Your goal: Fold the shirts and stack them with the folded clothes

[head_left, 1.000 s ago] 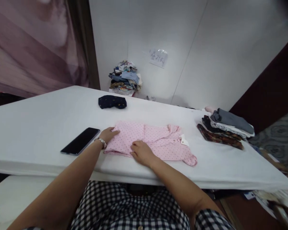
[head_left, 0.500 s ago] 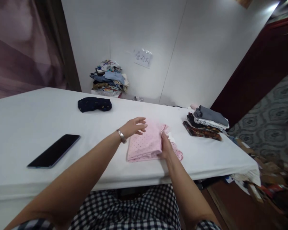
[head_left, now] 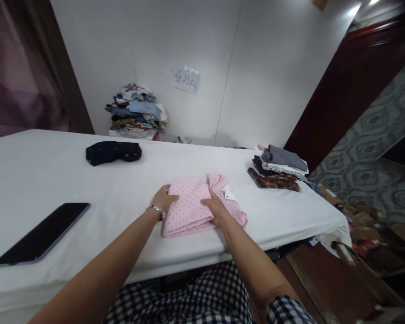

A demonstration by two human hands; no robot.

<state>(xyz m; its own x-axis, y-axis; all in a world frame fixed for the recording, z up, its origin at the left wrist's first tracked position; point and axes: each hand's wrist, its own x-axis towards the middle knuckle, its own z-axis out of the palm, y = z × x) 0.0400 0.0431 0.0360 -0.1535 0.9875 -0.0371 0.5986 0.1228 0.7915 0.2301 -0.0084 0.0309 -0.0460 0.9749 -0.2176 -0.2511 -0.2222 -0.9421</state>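
Left hand: lowered from above the cloth half a second ago; left hand [head_left: 164, 200] now rests on its left edge, thumb spread from the fingers.
Right hand: right hand [head_left: 218, 209] lies at the right edge of the folded part, thumb on top; other fingers partly hidden, so I cannot tell whether it grips.
Counter: white-covered counter [head_left: 273, 216] bears a dark-screened phone [head_left: 42, 236] at near left, a navy cloth [head_left: 113, 153] farther back, and a folded stack [head_left: 280, 164] beyond the collar end, well apart.
Wall side: clothes pile [head_left: 137, 110] behind the counter's far edge.
Pink garment: dotted pink garment [head_left: 189, 204] lies folded near the counter's front edge, between both hands, partly covered by them; long axis roughly left to right, collar end and white piece [head_left: 228, 193] pointing right.
Sign: paper sign [head_left: 185, 80] on the wall, handwritten 叠衬衣.
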